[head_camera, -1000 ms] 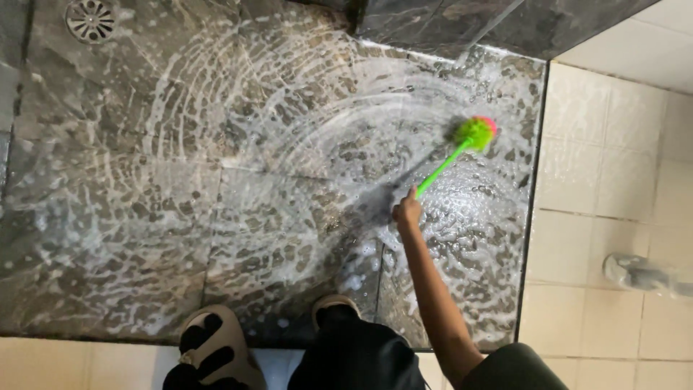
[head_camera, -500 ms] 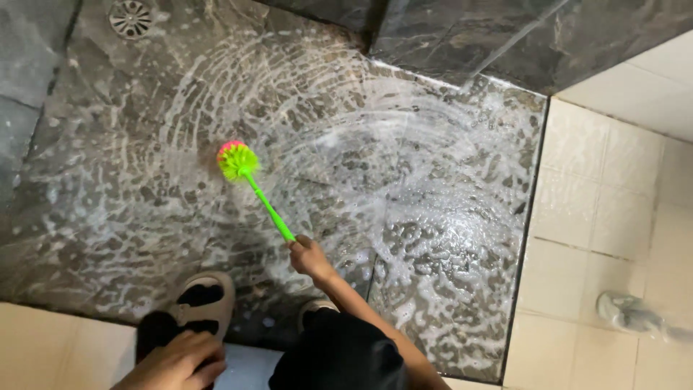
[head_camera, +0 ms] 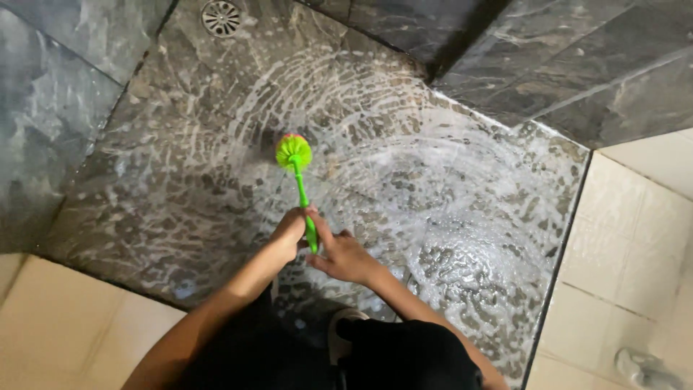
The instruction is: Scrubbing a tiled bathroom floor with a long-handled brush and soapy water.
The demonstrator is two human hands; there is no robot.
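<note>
Two hands on one tool: the left hand (head_camera: 289, 232) is wrapped closed around the lower end of the brush (head_camera: 298, 180)'s green handle, and the right hand (head_camera: 345, 256) sits just beside it with fingers spread loosely, touching the handle end rather than clamping it. The brush stands tilted away from the person, its round green bristle head pressed on the dark stone floor (head_camera: 462, 217), roughly mid-floor, well below the round drain (head_camera: 221, 17).

Judgement on handling: thin plastic stick, light, fairly stiff but likely to flex under hard pressure; the bristle head is soft and springy. White suds cover the floor, so the handle is probably wet and slippery. Best hold looks to be low on the handle, both hands close together, as here; a hold nearer the head would give more downward force.

Pale tiles (head_camera: 628, 245) border the wet area at right.
</note>
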